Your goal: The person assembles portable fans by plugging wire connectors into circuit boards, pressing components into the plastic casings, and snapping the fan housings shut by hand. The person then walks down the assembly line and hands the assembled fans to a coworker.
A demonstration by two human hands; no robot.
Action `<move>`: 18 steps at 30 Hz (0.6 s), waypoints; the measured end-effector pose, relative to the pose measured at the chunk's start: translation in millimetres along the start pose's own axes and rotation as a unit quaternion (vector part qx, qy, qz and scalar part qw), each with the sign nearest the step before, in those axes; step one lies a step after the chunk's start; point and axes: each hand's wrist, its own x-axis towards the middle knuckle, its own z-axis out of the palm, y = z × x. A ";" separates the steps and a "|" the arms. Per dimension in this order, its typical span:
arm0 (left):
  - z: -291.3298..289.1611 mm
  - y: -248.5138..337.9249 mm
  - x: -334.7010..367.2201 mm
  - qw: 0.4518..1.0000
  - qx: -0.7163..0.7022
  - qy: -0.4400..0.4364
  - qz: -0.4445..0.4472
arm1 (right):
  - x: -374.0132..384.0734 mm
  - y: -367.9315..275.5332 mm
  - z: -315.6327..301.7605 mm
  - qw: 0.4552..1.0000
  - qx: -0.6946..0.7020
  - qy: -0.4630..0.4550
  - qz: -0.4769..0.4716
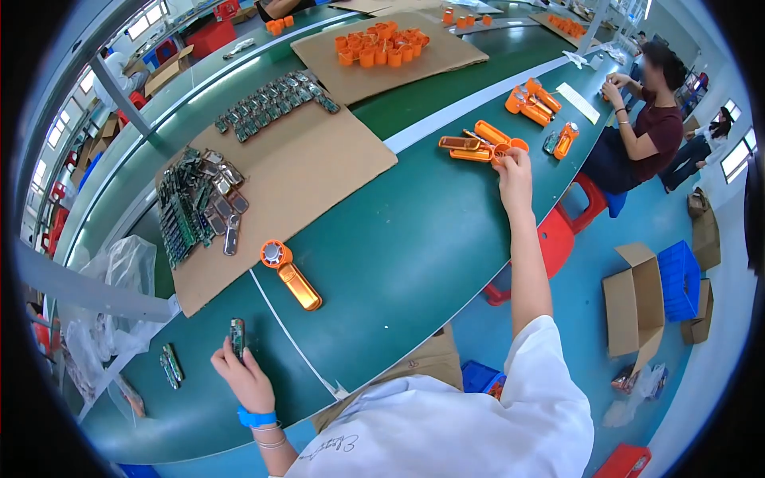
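Note:
My left hand [246, 381], with a blue band at its wrist, pinches a small green circuit board [237, 338] upright above the green table at the near left. Far to the right, my right arm is stretched out. The fingers of my right hand [515, 166] close on the round end of an orange handheld fan housing [501, 150] in a small group of orange housings. One orange handheld fan [298, 285] with a grey round centre lies on the table between my hands. Two circuit boards [170, 366] lie left of my left hand.
A cardboard sheet [319, 179] bears rows of circuit boards [275, 103] and a pile of metal-cased parts [227, 203]. Another sheet holds many orange rings [382, 44]. Plastic bags [119, 279] lie at left. A co-worker [649, 119] sits at right, past a red stool [555, 243].

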 end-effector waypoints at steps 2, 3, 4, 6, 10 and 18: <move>-4.0 -12.6 8.9 1.000 0.004 -0.015 0.016 | -2.6 -7.1 -7.1 0.992 0.118 0.033 -0.022; -5.6 -19.1 11.7 1.000 -0.002 -0.018 0.015 | -2.5 -19.1 -15.4 0.993 0.113 0.032 -0.024; -6.6 -24.9 14.3 0.999 -0.007 -0.025 0.019 | -3.2 -30.3 -24.0 0.992 0.106 0.031 -0.065; -6.5 -32.6 19.9 0.999 -0.011 -0.039 0.029 | -15.6 -42.4 -32.0 0.990 0.111 0.028 -0.088; -3.1 -44.3 24.1 0.999 -0.024 -0.038 0.026 | -33.1 -66.5 -51.3 0.987 0.134 -0.004 -0.090; -5.1 -40.2 22.3 0.999 -0.035 -0.021 0.027 | -30.3 -50.3 -37.1 0.994 0.108 -0.003 0.026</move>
